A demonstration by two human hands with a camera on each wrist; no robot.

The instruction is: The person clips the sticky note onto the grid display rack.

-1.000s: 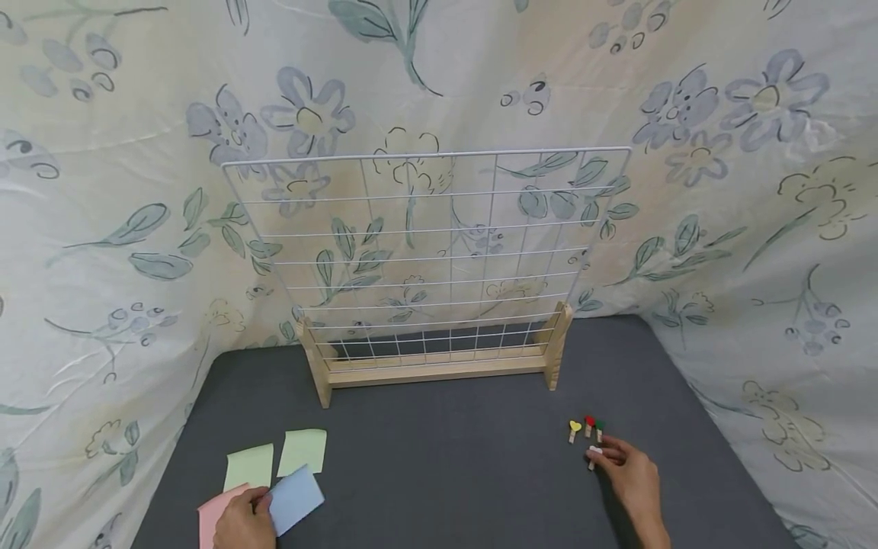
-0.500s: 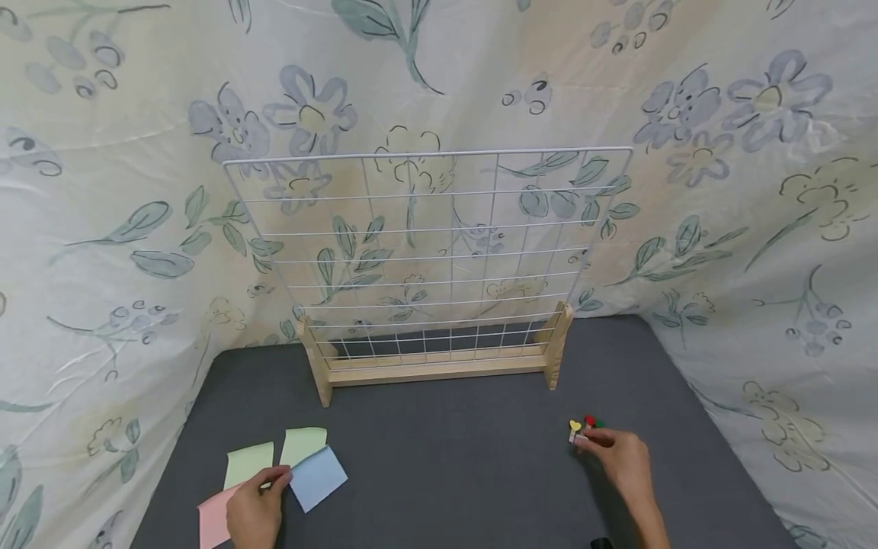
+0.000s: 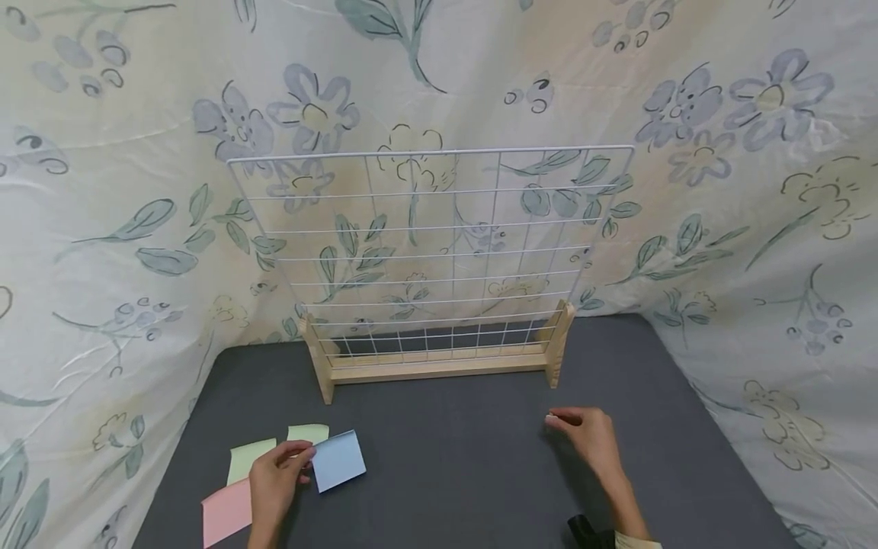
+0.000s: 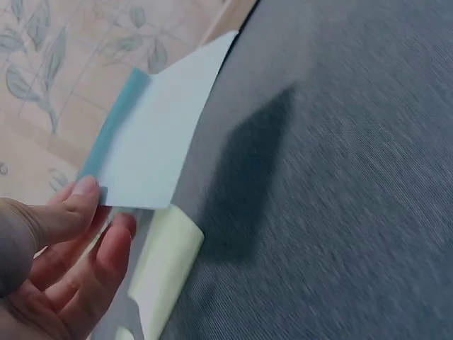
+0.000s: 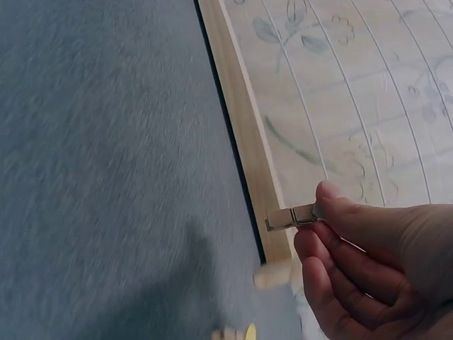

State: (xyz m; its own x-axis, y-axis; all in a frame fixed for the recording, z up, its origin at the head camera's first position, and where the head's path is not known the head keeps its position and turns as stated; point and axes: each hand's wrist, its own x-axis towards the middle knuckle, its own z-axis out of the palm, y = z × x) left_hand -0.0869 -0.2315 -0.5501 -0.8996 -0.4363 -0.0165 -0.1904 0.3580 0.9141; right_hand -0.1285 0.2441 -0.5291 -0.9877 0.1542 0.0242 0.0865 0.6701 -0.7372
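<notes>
My left hand (image 3: 276,480) pinches a blue sticky note (image 3: 339,461) by its edge between thumb and fingers. In the left wrist view the blue note (image 4: 156,134) is held above the table and casts a shadow. Below it lie a pink note (image 3: 228,512) and two pale green notes (image 3: 250,460), partly covered by the hand. My right hand (image 3: 591,442) holds a small wooden clothespin (image 5: 283,218) between thumb and forefinger, its jaws pointing away from the fingers. At the bottom of the right wrist view, parts of other clothespins (image 5: 228,334) show; the right hand hides them in the head view.
A white wire grid (image 3: 439,248) stands in a wooden base (image 3: 439,369) at the back of the dark table (image 3: 439,442). Floral cloth (image 3: 789,252) hangs behind and on both sides. A black object (image 3: 583,530) sits at the right wrist.
The left hand has lifted the blue note and carried it right and forward, off the pink one. The right hand has picked up the clothespin and moved left and forward with it.
</notes>
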